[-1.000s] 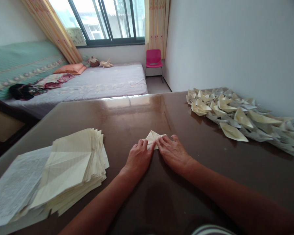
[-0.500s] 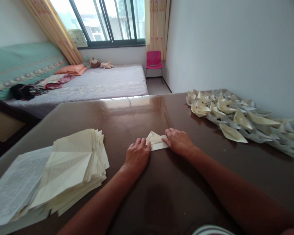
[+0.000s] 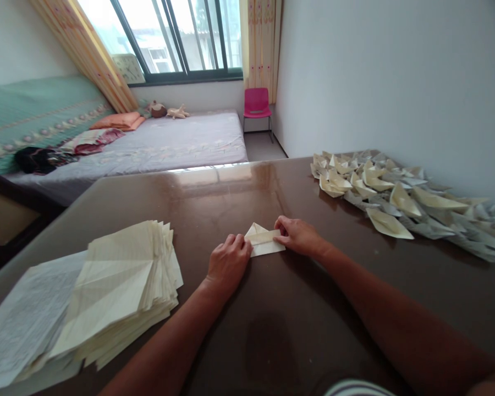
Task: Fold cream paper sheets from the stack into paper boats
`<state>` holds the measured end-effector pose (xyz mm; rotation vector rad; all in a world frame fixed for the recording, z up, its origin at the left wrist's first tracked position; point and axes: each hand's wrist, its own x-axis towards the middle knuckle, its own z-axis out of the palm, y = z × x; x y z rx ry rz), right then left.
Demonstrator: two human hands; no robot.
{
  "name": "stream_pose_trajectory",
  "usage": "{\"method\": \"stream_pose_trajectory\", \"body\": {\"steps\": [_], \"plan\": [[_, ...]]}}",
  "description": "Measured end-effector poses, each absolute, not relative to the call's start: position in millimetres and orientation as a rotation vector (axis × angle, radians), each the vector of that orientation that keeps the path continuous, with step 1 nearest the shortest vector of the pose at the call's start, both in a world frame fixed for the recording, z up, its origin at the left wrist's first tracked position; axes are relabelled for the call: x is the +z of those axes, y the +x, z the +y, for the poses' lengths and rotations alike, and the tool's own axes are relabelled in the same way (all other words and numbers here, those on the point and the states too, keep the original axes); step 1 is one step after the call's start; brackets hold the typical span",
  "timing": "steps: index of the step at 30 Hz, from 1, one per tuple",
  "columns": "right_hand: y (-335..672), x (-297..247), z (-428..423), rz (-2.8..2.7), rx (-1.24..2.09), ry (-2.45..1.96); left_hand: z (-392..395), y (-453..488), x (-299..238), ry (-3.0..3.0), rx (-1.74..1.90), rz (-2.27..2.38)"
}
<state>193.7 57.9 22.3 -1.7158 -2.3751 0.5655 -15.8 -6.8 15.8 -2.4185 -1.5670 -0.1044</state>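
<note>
A small cream sheet of folded paper (image 3: pixel 266 246) lies on the brown table in front of me, with a pointed peak at its far side and a straight strip along it. My left hand (image 3: pixel 230 257) has its fingers curled over the paper's left end and presses it to the table. At the right end, my right hand (image 3: pixel 299 236) pinches the strip between thumb and fingers. Part of each end of the paper is hidden under my fingers.
On the left of the glossy table (image 3: pixel 214 209) lies a stack of cream and printed paper sheets (image 3: pixel 115 286). Many folded paper boats (image 3: pixel 390 223) crowd the right side by the wall. Beyond stand a bed (image 3: pixel 190 137) and a pink chair (image 3: pixel 257 103).
My right hand has lifted slightly off the paper's near part, and a strip now shows across the middle, folded up over the peak's base. My left hand stays on the left end.
</note>
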Motion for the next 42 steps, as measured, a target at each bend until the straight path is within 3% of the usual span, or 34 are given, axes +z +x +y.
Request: {"method": "stream_pose_trajectory", "body": {"steps": [12,24,42], "plan": [[195.3,22.3,61.3,-2.317,0.643,-1.623,-5.7,-17.1,14.9,-2.428,-0.104,-1.572],[176.6,9.2,48.9,-2.157,0.915,-1.117,5.4,-24.4,9.5,-2.534,-0.689,-1.655],[171.0,-2.6,45.0,-2.084,0.846,-1.161,18.8,-30.9,-0.7,-2.598,-1.201,-1.925]]}}
